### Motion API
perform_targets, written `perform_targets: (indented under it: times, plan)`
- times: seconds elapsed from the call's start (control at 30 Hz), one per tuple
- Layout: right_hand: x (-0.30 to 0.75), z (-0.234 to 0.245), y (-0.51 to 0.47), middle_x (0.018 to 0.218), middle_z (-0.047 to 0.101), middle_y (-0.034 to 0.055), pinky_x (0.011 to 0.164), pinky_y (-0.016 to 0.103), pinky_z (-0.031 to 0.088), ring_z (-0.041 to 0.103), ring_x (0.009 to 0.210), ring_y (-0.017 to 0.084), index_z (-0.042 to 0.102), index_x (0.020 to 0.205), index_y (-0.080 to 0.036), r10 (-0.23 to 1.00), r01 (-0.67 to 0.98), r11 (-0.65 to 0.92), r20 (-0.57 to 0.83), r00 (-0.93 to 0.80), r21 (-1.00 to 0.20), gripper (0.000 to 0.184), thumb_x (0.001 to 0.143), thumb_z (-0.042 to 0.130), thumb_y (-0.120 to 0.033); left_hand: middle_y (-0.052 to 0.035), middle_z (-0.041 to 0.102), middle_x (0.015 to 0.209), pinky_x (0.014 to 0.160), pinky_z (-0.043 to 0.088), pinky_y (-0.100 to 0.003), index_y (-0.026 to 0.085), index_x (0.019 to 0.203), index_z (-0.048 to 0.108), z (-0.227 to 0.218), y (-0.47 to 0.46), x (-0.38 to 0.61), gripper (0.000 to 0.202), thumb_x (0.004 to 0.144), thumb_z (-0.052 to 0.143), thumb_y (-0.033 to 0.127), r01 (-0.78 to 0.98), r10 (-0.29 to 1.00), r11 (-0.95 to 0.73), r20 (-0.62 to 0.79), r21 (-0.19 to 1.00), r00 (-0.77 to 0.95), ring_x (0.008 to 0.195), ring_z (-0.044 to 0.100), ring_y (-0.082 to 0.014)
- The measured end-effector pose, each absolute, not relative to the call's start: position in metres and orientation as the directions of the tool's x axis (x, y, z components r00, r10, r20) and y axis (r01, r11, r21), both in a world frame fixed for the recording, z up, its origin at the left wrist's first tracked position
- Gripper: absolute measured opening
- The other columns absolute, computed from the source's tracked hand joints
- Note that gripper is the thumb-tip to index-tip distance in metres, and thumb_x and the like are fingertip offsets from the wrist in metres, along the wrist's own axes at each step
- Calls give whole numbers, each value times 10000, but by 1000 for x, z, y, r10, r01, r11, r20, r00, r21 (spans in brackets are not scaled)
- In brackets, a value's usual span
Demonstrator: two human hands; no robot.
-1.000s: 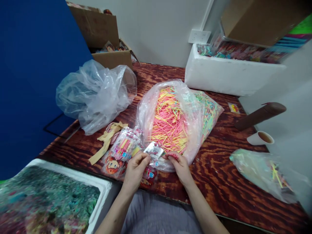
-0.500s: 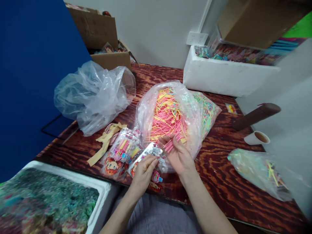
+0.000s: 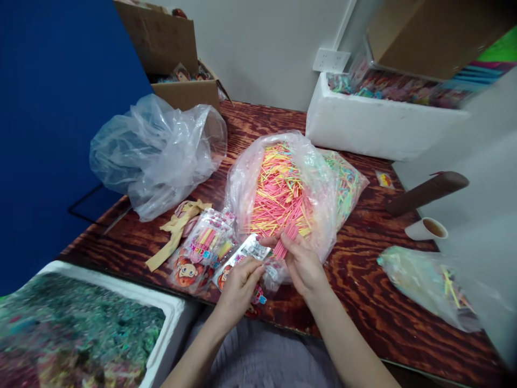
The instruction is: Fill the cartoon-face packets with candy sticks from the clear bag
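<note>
My right hand [image 3: 302,264] is closed on a bundle of thin pink sticks [image 3: 286,241], held upright and slightly tilted between thumb and fingers. My left hand [image 3: 241,283] is pinched shut just above printed plastic packets [image 3: 236,261]; what its fingertips hold, if anything, is hidden. Beyond the hands stands an open clear plastic bag [image 3: 242,180] full of loose pink and yellow sticks [image 3: 278,188]. To the left lies a pile of packets [image 3: 202,248] with a cartoon face and sticks inside.
A crumpled clear bag [image 3: 161,151] and cloth strips [image 3: 177,231] lie left. Behind are a cardboard box [image 3: 186,94] and a white foam box [image 3: 383,126]. On the right are a paper cup [image 3: 426,230] and a plastic bag [image 3: 424,285]. A foam bin [image 3: 169,312] stands front left.
My right hand has turned and its fingers have closed more around the pink sticks, which now point more upright. The left hand stays pinched at almost the same place.
</note>
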State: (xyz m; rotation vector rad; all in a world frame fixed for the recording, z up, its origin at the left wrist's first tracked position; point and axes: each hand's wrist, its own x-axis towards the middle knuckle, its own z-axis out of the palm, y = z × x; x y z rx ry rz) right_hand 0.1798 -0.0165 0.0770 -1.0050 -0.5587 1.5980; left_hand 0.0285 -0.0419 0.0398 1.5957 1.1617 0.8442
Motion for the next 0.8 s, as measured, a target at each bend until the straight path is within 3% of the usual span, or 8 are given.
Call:
perform_targets:
  times: [0.3, 0.53, 0.8]
  plan:
    - [173, 69, -28, 905, 760, 58, 916, 395, 445, 669, 889, 228, 672, 870, -199, 973, -489, -183, -227, 30, -853, 236, 815, 678, -429, -6, 532, 709, 678, 380, -264, 165, 726, 613, 36, -42, 26, 343, 943, 448, 373, 266, 960, 1, -75, 964, 270, 700, 503, -150]
    - [179, 76, -22, 897, 755, 50, 956, 374, 430, 654, 932, 220, 696, 850, -200, 990, -181, -136, -128, -59, -974, 223, 835, 659, -419, -12, 546, 718, 690, 394, -265, 171, 697, 607, 39, -42, 27, 364, 944, 436, 377, 314, 958, -62, -32, 947, 286, 717, 525, -157]
    - [170, 78, -18, 811, 756, 52, 736, 330, 512, 686, 776, 216, 644, 817, -188, 922, -449, -388, -338, -191, -805, 260, 742, 746, -415, -39, 643, 824, 737, 428, -275, 171, 807, 686, 42, -44, 25, 318, 945, 461, 348, 290, 961, -59, -25, 955, 276, 783, 577, -168]
